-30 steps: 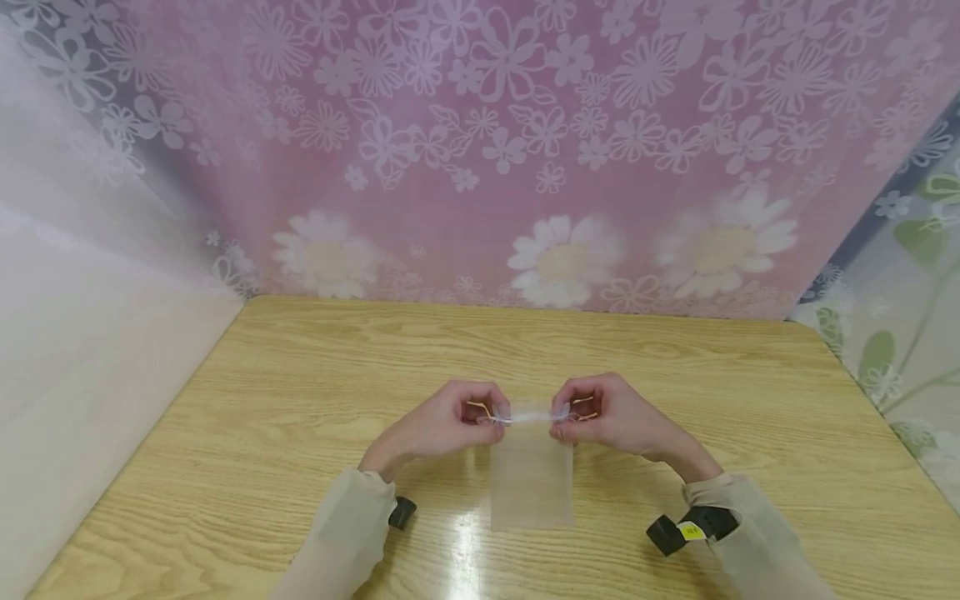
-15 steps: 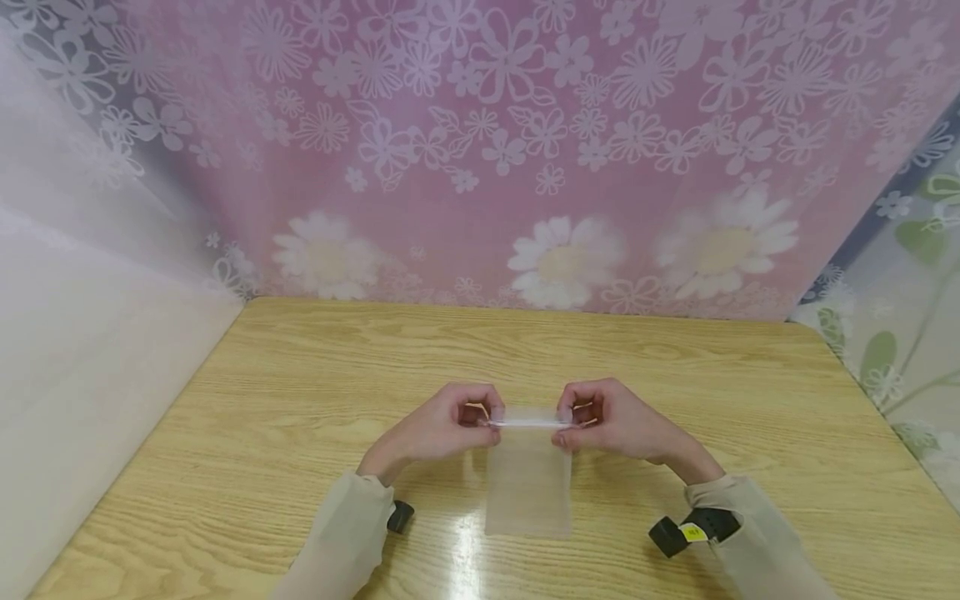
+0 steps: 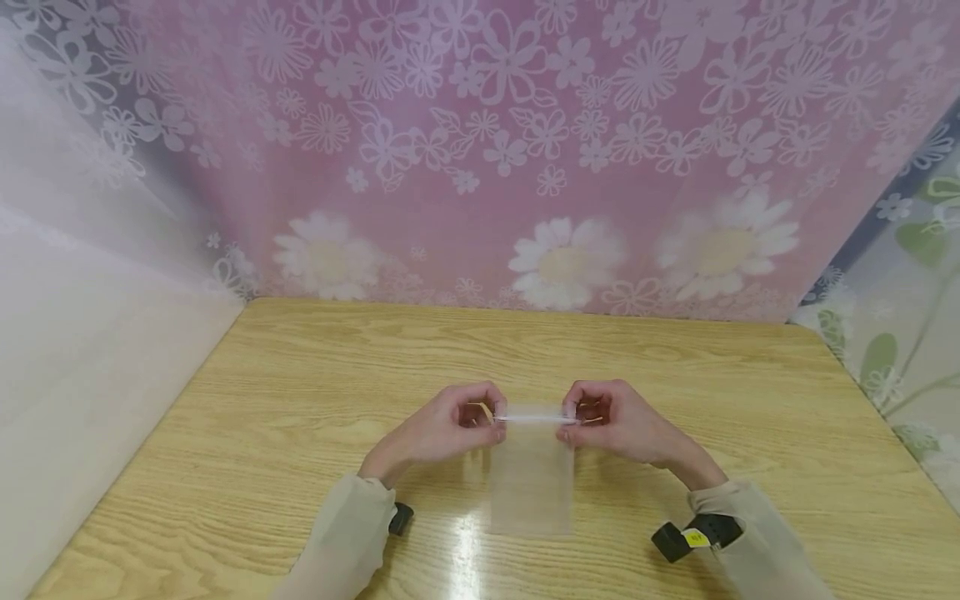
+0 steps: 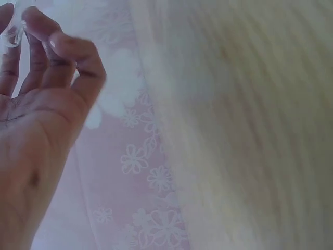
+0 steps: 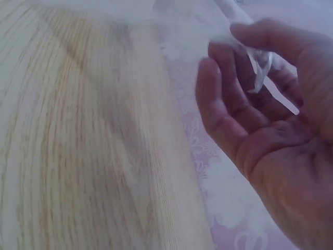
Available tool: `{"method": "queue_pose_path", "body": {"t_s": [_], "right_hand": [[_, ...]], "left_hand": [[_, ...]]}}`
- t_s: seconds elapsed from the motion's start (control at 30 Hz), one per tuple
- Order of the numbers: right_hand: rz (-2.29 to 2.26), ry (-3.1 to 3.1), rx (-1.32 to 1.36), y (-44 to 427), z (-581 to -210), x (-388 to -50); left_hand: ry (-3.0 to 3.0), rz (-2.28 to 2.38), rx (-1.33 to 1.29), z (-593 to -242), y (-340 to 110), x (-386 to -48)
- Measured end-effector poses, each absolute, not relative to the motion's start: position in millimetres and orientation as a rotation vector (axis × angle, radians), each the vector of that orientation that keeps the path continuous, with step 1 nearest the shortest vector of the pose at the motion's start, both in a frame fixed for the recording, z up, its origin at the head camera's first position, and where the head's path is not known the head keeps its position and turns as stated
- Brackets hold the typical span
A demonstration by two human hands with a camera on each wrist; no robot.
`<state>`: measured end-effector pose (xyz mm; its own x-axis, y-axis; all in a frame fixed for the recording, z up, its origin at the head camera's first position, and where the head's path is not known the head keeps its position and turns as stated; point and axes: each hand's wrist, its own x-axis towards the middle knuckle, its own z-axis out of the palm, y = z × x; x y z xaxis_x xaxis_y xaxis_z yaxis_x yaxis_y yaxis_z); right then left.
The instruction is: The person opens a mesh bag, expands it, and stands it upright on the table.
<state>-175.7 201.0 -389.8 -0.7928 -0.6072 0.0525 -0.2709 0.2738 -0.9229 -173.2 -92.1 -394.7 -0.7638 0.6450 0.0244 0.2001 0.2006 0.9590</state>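
A clear plastic zip bag (image 3: 531, 492) hangs between my two hands over the table, its whitish top strip (image 3: 534, 419) level and stretched straight. At the strip's left end, my left hand (image 3: 450, 423) pinches the bag between thumb and fingers. My right hand (image 3: 622, 425) pinches the other end in the same way. In the right wrist view, a folded corner of the bag (image 5: 260, 65) sticks out past the thumb. Only a bit of clear plastic shows at the fingertips in the left wrist view. The bag looks flat, and the table's grain shows through it.
The wood-grain table (image 3: 337, 367) spreads around both hands. A pink flowered curtain (image 3: 450, 208) stands behind its far edge, with pale cloth (image 3: 97, 350) at the left and more at the right. Black wrist devices (image 3: 672, 542) sit under the sleeves.
The strip was wavy with its ends bent up a second ago; now it is straight. My right hand has shifted slightly right and nearer to me. Both hands keep their hold on the bag.
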Motion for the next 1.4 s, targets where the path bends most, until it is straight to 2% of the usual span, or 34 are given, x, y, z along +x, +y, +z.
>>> {"method": "queue_pose_path", "body": {"t_s": [0.2, 0.5, 0.93, 1.4], "right_hand": [[-1.654, 2.284, -0.724, 202.7, -391.5, -175.4], [-1.823, 2.299, -0.622, 200.3, -394.2, -174.3], [-1.977, 2.112, -0.831, 202.2, -399.1, -175.9], [-2.006, 2.079, -0.831, 199.0, -403.2, -172.3]], "left_hand": [[2.206, 1.584, 0.726, -394.4, -90.6, -173.2], [2.122, 1.907, 0.576, -402.2, -84.6, -174.8], [2.173, 2.069, 0.418, -402.7, -81.5, -181.9], [2.150, 2.159, 0.405, -399.6, -77.6, -183.5]]}}
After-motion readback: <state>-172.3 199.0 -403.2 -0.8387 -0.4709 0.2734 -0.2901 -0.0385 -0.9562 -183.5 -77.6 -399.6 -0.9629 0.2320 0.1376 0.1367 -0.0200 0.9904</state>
